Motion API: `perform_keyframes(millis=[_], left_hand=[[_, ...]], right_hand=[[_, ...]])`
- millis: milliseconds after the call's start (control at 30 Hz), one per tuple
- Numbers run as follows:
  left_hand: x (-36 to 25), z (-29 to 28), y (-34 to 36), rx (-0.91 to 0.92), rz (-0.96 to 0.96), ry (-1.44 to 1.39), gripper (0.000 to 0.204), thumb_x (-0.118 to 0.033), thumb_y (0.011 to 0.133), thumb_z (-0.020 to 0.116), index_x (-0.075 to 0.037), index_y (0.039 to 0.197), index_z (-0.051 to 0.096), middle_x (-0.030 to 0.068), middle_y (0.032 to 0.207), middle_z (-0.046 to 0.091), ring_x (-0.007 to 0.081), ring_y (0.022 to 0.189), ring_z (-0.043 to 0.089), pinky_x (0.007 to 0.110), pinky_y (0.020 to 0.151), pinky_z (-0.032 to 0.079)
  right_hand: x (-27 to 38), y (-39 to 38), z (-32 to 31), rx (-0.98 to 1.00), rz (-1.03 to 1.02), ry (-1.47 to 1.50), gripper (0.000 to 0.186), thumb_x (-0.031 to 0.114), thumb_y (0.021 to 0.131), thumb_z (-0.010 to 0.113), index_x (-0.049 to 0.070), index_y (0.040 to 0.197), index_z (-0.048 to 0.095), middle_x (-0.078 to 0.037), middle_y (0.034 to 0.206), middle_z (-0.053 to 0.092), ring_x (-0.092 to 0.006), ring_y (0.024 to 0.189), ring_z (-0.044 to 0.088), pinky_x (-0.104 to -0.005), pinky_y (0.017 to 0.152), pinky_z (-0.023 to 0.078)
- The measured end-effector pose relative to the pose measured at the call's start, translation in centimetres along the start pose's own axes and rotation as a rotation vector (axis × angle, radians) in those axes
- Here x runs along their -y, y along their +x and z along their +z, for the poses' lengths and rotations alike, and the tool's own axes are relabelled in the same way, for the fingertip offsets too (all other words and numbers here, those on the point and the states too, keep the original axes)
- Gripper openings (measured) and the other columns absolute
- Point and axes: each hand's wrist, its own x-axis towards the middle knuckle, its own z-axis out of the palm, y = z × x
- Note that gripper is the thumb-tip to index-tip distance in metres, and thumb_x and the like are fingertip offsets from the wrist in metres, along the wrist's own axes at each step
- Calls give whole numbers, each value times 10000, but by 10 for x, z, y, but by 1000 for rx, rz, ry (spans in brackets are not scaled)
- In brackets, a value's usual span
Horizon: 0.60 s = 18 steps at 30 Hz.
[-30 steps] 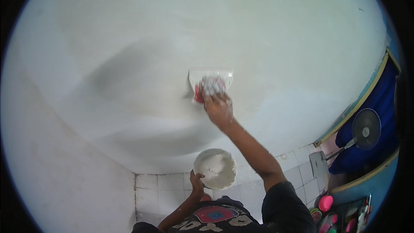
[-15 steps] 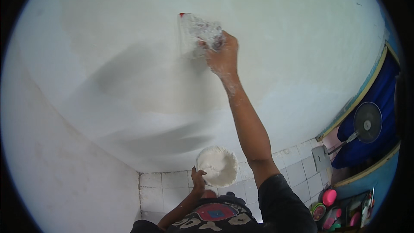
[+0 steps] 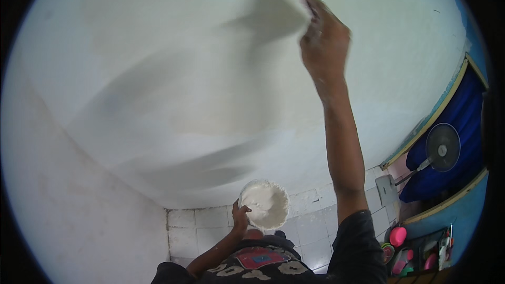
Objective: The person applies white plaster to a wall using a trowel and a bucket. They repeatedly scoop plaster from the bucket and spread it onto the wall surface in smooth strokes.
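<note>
With even pressure, draw the thin flat scraper [image 3: 314, 27], pinched in the right hand's grip [image 3: 326, 39] by the smooth off-white wall [image 3: 158, 16], steadying the round white bowl [image 3: 285, 200] clasped below in the left hand [image 3: 240, 218].

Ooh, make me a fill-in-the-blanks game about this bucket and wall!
The bucket is held by the ____ hand.
The paste inside it is coloured ____.
The dark shape on the wall beside the right hand is a ____.
The cloth behind the fan is coloured ____.

Missing words: left; white; shadow; blue.
</note>
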Motion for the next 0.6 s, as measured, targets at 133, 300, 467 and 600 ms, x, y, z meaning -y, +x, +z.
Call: perform_keyframes(millis=[133, 300, 467, 600], left_hand=[[-16, -2, -5, 31, -16, -50, 608, -113, 677, 552, -22, 1270, 451, 124, 1073, 550, 280, 1001, 574, 431, 857, 524], [-12, -2, -9, -9, 19, -54, 684, -87, 659, 546, 16, 1331, 469, 158, 1165, 587, 272, 1079, 555, 362, 906, 480], [-25, -3, -21, -27, 12, -42, 686, -96, 653, 543, 12, 1327, 470, 157, 1162, 585, 275, 1074, 556, 368, 916, 475], [-17, -3, -33, -81, 24, -49, 684, -92, 650, 535, 11, 1323, 465, 155, 1145, 582, 281, 1063, 564, 377, 923, 473]], right_hand=[[18, -17, 48, 353, -57, -139, 473, -44, 802, 526, 24, 1269, 562, -205, 1238, 615, -378, 1104, 606, -450, 957, 492], [-2, -155, 59, 469, -97, -44, 535, -3, 812, 562, -50, 1342, 503, -244, 1341, 551, -381, 1178, 577, -469, 1038, 443], [17, -207, 33, 642, 156, 30, 579, -53, 761, 580, 16, 1335, 538, -192, 1295, 599, -369, 1123, 611, -455, 993, 475], [36, -147, 37, 443, 315, 409, 349, -61, 801, 569, 10, 1128, 664, -218, 944, 691, -414, 813, 646, -385, 726, 545]])
